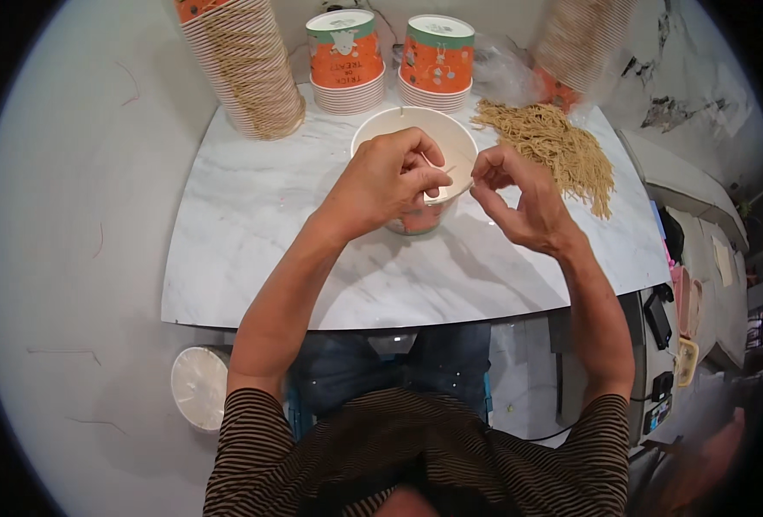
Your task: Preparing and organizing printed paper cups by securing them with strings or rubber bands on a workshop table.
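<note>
A round paper bucket (370,130), pale inside with an orange and green printed outside, stands on the marble-patterned table in front of me. My left hand (396,177) is over its near left rim, with thumb and forefinger pinched together. A thin pale bit shows by those fingertips, too small to name. At the bucket's right rim, my right hand (524,194) has its fingers curled and pinched; what they hold cannot be made out. Behind the right hand lies a loose pile of tan cords (554,146).
A tall leaning stack of nested buckets (242,69) with tan cords along it stands back left. Two shorter upside-down stacks, a left one (347,65) and a right one (436,60), stand at the back. Clear plastic (504,69) and another tall stack (584,39) are back right.
</note>
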Demonstrator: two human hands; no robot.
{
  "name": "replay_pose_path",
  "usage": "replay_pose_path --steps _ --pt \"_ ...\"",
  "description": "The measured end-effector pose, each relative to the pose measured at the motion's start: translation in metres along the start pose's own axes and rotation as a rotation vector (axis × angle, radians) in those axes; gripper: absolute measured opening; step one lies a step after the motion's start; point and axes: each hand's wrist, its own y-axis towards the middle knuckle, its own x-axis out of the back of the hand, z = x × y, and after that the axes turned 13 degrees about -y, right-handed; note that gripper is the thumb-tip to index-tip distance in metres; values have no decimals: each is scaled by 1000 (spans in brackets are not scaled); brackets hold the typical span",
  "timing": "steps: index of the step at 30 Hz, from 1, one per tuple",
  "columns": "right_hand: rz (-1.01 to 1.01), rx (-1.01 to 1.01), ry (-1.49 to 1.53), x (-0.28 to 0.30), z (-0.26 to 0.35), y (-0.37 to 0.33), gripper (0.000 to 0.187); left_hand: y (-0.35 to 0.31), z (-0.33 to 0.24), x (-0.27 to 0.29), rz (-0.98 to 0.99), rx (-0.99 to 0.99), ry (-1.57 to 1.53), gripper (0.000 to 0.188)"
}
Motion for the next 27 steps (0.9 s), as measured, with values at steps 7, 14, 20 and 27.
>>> replay_pose_path --steps 7,14,20,27 --pt "6 196 5 13 -10 25 17 14 0 -5 152 27 95 12" --pt "-143 170 -73 -11 -34 16 19 16 0 -6 67 105 48 17" --pt "-240 49 43 -30 -38 -5 21 22 1 -14 51 125 32 20" --pt "-396 7 60 -48 -51 -14 22 34 4 -23 23 95 109 20"
